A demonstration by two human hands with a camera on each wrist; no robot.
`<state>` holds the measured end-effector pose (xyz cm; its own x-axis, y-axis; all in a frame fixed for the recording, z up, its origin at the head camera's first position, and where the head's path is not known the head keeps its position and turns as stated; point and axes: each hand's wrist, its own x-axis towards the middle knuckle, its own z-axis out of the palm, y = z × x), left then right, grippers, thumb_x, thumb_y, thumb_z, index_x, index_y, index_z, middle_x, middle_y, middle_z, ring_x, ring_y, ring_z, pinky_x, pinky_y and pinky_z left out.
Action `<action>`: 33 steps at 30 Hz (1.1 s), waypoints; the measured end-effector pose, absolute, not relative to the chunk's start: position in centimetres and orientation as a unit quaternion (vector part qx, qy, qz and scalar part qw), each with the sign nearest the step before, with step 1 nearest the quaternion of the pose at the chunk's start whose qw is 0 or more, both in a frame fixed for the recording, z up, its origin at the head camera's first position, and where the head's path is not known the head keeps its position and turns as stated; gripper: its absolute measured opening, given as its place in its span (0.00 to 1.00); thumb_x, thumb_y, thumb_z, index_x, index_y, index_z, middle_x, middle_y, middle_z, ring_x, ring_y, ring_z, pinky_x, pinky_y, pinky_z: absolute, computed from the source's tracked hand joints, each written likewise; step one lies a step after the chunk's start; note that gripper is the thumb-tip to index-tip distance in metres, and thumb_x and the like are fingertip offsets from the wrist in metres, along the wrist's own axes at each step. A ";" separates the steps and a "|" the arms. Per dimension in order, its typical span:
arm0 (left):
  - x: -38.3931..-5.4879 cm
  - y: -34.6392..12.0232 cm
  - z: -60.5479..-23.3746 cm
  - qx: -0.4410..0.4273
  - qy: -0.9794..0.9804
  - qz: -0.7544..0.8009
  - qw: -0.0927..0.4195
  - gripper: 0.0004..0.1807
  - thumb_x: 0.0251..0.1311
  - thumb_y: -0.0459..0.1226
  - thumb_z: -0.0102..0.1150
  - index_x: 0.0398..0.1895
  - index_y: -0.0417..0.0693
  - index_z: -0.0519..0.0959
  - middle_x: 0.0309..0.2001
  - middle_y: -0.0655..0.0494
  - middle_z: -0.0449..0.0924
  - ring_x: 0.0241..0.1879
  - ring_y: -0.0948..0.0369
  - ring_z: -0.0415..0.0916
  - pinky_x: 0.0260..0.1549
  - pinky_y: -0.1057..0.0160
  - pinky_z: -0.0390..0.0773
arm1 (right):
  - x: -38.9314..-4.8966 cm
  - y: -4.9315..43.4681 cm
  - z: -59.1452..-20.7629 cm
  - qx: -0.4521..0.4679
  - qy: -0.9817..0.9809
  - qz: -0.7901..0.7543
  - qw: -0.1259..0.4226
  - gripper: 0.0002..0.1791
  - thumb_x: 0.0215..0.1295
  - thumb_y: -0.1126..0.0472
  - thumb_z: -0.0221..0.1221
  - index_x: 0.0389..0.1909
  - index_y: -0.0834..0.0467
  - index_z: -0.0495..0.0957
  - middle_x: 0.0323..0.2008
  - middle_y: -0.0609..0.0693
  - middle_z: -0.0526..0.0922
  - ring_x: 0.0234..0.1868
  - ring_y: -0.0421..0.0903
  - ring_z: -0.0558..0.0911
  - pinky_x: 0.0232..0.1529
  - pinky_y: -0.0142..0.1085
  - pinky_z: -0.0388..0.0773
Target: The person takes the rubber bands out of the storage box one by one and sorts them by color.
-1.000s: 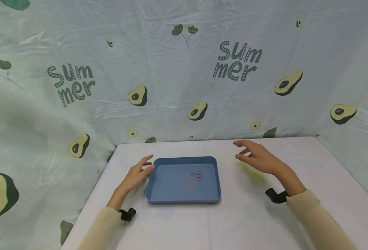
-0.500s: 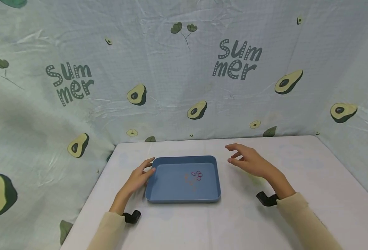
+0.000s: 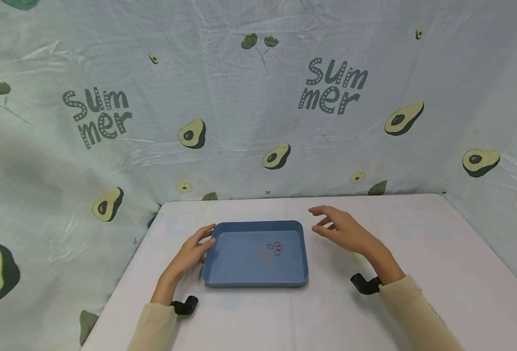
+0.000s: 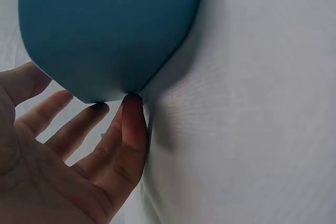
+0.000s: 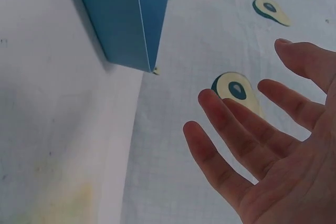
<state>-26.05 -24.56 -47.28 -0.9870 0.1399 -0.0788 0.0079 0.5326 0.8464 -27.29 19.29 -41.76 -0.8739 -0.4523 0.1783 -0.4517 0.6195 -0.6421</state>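
Note:
A shallow blue tray point(image 3: 236, 268) lies on the white table. Several thin red loops point(image 3: 277, 247) and faint orange ones point(image 3: 264, 254) show on its floor. My left hand point(image 3: 192, 253) grips the tray at its left side. In the left wrist view the thumb point(image 4: 31, 80) reaches over the rim, and the fingertips point(image 4: 134, 103) meet the outer wall. My right hand point(image 3: 343, 231) hovers a short way off the tray's right side, fingers spread and holding nothing. The right wrist view shows its bare palm point(image 5: 304, 182) apart from the tray's corner point(image 5: 126, 51).
The white table point(image 3: 249, 317) extends around the tray on all sides. A light cloth point(image 3: 223, 87) printed with avocados and lettering hangs behind and at the sides. Each wrist carries a black camera mount point(image 3: 365, 283).
My left hand has moved a little in and taken hold of the tray's left side. The right hand has come leftward and slightly down toward the tray's right side.

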 end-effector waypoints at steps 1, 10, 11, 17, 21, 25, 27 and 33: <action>-26.0 -24.6 -47.3 0.046 0.872 0.483 0.071 0.30 0.78 0.45 0.52 0.80 0.56 0.61 0.78 0.38 0.62 0.62 0.43 0.77 0.39 0.61 0.80 | -27.2 19.2 -41.8 -0.250 0.900 -0.357 0.000 0.28 0.75 0.51 0.61 0.71 0.54 0.71 0.68 0.54 0.77 0.56 0.51 0.85 0.57 0.51 0.82; -25.7 -25.3 -47.7 0.078 0.858 0.503 0.077 0.29 0.79 0.35 0.48 0.80 0.45 0.61 0.78 0.35 0.59 0.62 0.43 0.76 0.40 0.63 0.79 | -27.0 18.1 -42.1 -0.267 0.889 -0.373 -0.002 0.27 0.75 0.53 0.61 0.70 0.56 0.72 0.63 0.58 0.81 0.55 0.52 0.86 0.57 0.50 0.82; -25.7 -25.3 -47.7 0.080 0.856 0.505 0.079 0.29 0.79 0.34 0.48 0.80 0.44 0.61 0.78 0.34 0.59 0.57 0.45 0.78 0.38 0.64 0.79 | -27.0 17.9 -42.1 -0.269 0.887 -0.376 -0.001 0.26 0.75 0.53 0.61 0.70 0.56 0.72 0.63 0.59 0.82 0.55 0.52 0.86 0.56 0.50 0.82; -25.9 -25.3 -47.9 0.080 0.847 0.517 0.095 0.29 0.79 0.33 0.47 0.80 0.42 0.60 0.79 0.32 0.56 0.22 0.61 0.65 0.25 0.64 0.74 | -26.9 17.0 -42.1 -0.283 0.876 -0.391 0.004 0.25 0.75 0.55 0.61 0.68 0.58 0.74 0.61 0.62 0.82 0.55 0.53 0.86 0.56 0.50 0.82; -26.0 -25.2 -47.8 0.091 0.842 0.522 0.098 0.29 0.79 0.33 0.46 0.80 0.43 0.59 0.80 0.34 0.54 0.21 0.62 0.64 0.24 0.64 0.74 | -26.9 16.4 -42.1 -0.289 0.873 -0.394 0.008 0.23 0.75 0.55 0.61 0.67 0.58 0.76 0.60 0.61 0.83 0.54 0.52 0.86 0.56 0.48 0.82; -26.0 -25.2 -47.7 0.097 0.842 0.521 0.099 0.29 0.80 0.33 0.46 0.81 0.43 0.59 0.81 0.34 0.53 0.22 0.63 0.65 0.24 0.63 0.74 | -27.0 15.7 -42.0 -0.297 0.871 -0.391 0.008 0.21 0.75 0.55 0.61 0.65 0.57 0.77 0.59 0.57 0.84 0.54 0.50 0.86 0.56 0.45 0.82; -26.0 -25.2 -47.6 0.097 0.843 0.519 0.103 0.29 0.80 0.34 0.45 0.81 0.43 0.59 0.81 0.35 0.53 0.21 0.62 0.63 0.24 0.63 0.75 | -27.1 15.4 -41.9 -0.302 0.870 -0.391 0.009 0.21 0.75 0.55 0.61 0.64 0.56 0.78 0.58 0.56 0.85 0.53 0.49 0.86 0.55 0.44 0.82; -25.8 -25.2 -47.6 0.093 0.848 0.512 0.098 0.29 0.80 0.34 0.45 0.81 0.45 0.59 0.81 0.35 0.53 0.55 0.44 0.78 0.29 0.63 0.79 | -27.2 13.9 -41.2 -0.313 0.862 -0.399 0.011 0.19 0.74 0.55 0.62 0.62 0.54 0.79 0.57 0.51 0.86 0.52 0.46 0.86 0.56 0.44 0.82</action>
